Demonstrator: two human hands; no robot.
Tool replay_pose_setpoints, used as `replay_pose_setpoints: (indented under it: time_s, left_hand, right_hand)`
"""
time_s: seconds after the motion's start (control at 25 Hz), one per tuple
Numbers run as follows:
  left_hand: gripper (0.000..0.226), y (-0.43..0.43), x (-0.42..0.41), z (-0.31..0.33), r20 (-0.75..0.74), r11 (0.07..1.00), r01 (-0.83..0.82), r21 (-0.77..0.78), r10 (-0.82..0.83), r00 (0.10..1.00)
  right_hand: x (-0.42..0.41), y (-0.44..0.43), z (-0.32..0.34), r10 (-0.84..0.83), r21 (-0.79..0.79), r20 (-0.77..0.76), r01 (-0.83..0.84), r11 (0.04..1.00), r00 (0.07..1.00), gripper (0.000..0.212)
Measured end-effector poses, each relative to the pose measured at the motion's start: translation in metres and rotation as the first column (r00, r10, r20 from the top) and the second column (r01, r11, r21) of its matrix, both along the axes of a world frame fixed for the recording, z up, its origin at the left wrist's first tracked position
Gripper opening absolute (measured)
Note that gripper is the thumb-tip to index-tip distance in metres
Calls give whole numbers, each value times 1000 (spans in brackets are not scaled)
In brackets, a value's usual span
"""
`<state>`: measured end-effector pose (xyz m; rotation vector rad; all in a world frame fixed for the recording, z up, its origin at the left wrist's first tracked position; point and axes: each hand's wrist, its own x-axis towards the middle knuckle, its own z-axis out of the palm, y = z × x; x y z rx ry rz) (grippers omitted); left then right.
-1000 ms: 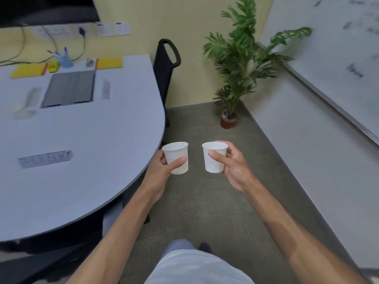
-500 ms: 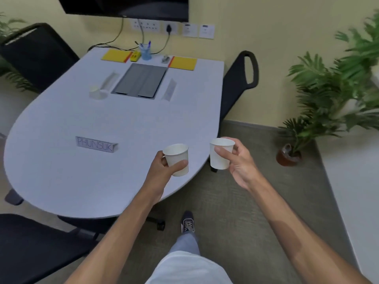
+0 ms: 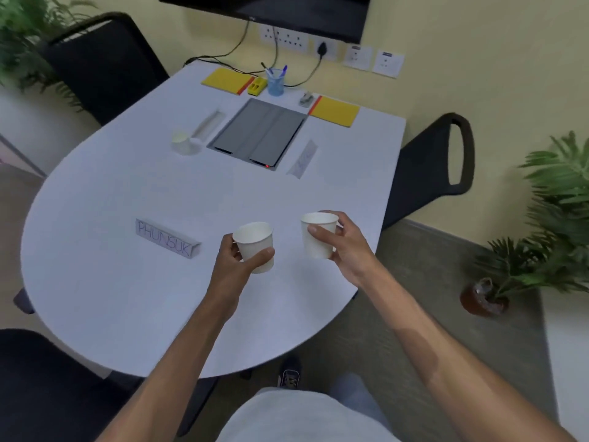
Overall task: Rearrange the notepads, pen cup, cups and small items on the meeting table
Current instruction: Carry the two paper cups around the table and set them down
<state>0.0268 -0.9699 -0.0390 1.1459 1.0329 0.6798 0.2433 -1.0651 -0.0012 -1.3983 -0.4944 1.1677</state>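
My left hand [image 3: 237, 261] grips a white paper cup [image 3: 256, 242] upright over the near part of the grey meeting table [image 3: 105, 282]. My right hand [image 3: 345, 247] holds a second white paper cup [image 3: 318, 236] just above the table's right side. At the far end lie two yellow notepads [image 3: 227, 80] [image 3: 335, 110], with a blue pen cup [image 3: 276, 82], a small yellow item [image 3: 257, 86] and a small metal item [image 3: 306, 99] between them. Another white cup [image 3: 182, 142] lies on its side at the mid left.
A name card reading PHUNSUK [image 3: 166, 238] stands left of my left hand. Two more name cards [image 3: 208, 124] [image 3: 302, 159] flank a dark flip-up panel [image 3: 258, 134] in the table. Black chairs [image 3: 105, 62] [image 3: 436, 161] [image 3: 47, 387] ring the table; potted plants [image 3: 541, 244] stand nearby.
My view has swung left onto the table. Both hands, each with its cup, have come from above the carpet to over the table's near part.
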Motion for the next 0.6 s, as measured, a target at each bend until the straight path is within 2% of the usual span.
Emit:
replay_pose_setpoints:
  time_s: [0.16, 0.32, 0.6]
  left_hand:
    - [74, 28, -13, -18, -70, 976, -214, 44, 217, 974]
    - [75, 49, -22, -59, -153, 913, -403, 61, 407, 900]
    - [66, 71, -7, -140, -318, 795, -603, 69, 591, 742]
  right_hand:
    - [5, 50, -9, 122, -42, -13, -123, 992, 992, 51]
    - [1, 97, -34, 222, -90, -25, -223, 971, 975, 50]
    - [-4, 142, -104, 341, -169, -94, -353, 920, 935, 64]
